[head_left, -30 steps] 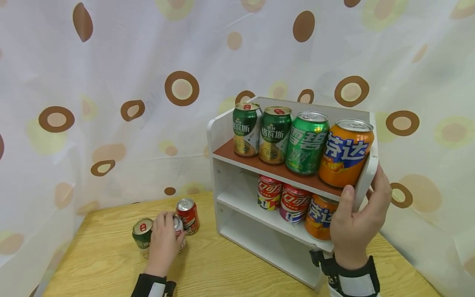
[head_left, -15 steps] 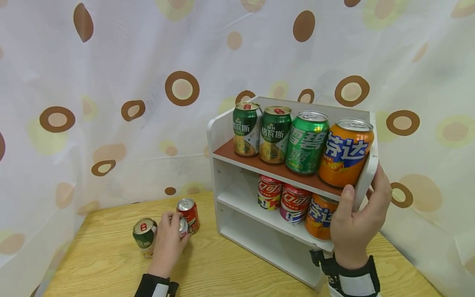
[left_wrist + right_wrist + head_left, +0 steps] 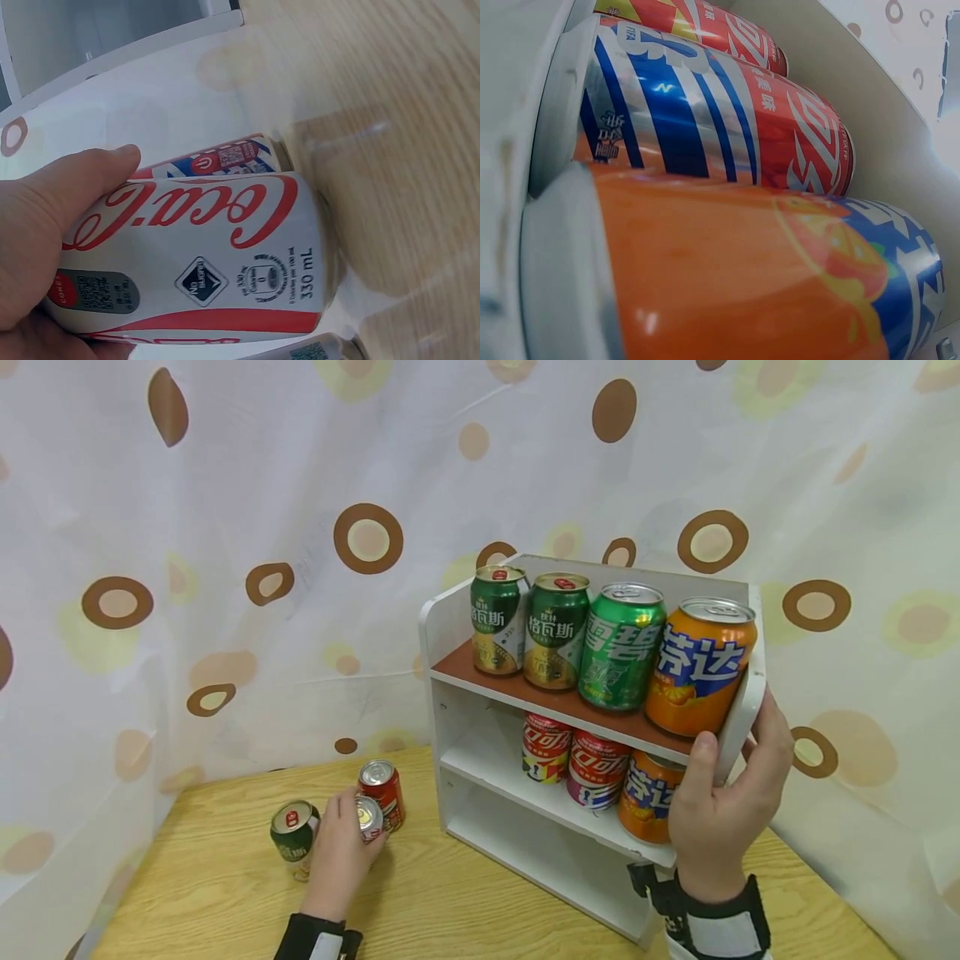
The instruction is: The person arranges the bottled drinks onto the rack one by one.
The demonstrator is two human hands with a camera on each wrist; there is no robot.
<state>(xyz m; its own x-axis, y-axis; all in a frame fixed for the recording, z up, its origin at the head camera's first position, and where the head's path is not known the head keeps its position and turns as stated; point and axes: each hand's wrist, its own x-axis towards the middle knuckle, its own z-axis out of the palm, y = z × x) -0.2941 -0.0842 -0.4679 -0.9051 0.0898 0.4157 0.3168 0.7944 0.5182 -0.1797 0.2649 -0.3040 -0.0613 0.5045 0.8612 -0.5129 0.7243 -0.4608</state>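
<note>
My left hand [image 3: 345,847] is wrapped round a white Coca-Cola can [image 3: 187,255] on the wooden table, its thumb along one side in the left wrist view. Right behind it stands a red can [image 3: 381,795]. A green-and-gold can [image 3: 293,835] is just left of the hand. My right hand [image 3: 723,814] grips the right side panel of a small white shelf [image 3: 525,852], thumb in front and fingers behind. That hand is out of sight in the right wrist view, where an orange Fanta can [image 3: 727,262] and a red-and-blue striped can [image 3: 682,112] fill the frame.
On the shelf's brown top stand two green-and-gold cans [image 3: 555,631], a green can [image 3: 621,647] and an orange can [image 3: 699,668]. The middle tier holds two red cans [image 3: 597,770] and an orange one [image 3: 647,797]. A spotted curtain [image 3: 247,527] hangs behind the wooden table [image 3: 450,910].
My left hand and the white can have shifted slightly right, away from the green-and-gold can and closer to the red can. The right hand has kept its place on the shelf.
</note>
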